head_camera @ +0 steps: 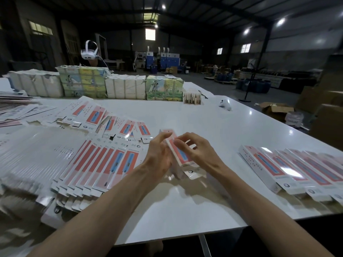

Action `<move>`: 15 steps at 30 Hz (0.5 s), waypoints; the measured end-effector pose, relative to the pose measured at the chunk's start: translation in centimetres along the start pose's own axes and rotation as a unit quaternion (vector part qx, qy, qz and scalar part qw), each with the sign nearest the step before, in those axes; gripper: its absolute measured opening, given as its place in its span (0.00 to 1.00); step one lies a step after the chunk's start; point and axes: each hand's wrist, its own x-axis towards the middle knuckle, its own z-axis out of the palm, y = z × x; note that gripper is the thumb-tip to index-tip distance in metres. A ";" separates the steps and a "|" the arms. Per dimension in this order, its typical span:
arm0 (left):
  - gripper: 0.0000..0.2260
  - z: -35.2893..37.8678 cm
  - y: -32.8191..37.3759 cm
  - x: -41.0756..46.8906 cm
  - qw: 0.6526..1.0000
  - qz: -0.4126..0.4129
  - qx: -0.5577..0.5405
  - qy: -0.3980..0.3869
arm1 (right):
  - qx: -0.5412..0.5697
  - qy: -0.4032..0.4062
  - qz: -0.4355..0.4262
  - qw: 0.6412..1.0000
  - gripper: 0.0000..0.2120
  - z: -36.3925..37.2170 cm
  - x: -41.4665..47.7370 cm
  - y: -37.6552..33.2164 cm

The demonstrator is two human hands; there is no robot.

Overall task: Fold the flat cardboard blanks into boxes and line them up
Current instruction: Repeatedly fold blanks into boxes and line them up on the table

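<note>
A long white and red box blank point(179, 160), partly opened into a box, stands on edge in the middle of the white table point(194, 115). My left hand point(159, 154) presses flat against its left side, fingers straight. My right hand point(193, 149) sits on its right side, fingers curled over the top face. A fanned pile of flat blanks point(104, 164) lies to the left. A row of folded boxes point(293, 169) lies side by side at the right.
More flat blanks point(118, 123) spread across the left middle of the table. Bundled stacks of printed packs point(126, 88) line the far edge, with a person in a white headset point(90, 51) behind them. A white controller point(225, 104) lies far right. The table's near edge runs below my forearms.
</note>
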 end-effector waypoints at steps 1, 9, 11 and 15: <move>0.25 0.3 -0.1 -0.2 1.000 -0.004 -0.005 -0.002 | -0.036 0.001 0.011 0.999 0.28 -0.3 -0.3 -0.2; 0.25 1.4 -0.5 -1.2 0.988 -0.047 0.102 -0.105 | -0.206 0.003 0.049 0.977 0.28 -2.1 -1.7 -1.6; 0.22 1.8 -0.9 -1.2 0.985 -0.033 0.153 -0.067 | -0.236 0.048 0.075 0.968 0.29 -3.7 -2.0 -1.2; 0.18 1.5 -0.8 -0.9 0.960 0.035 0.274 -0.050 | -0.330 0.024 0.179 0.927 0.26 -7.5 -3.5 0.9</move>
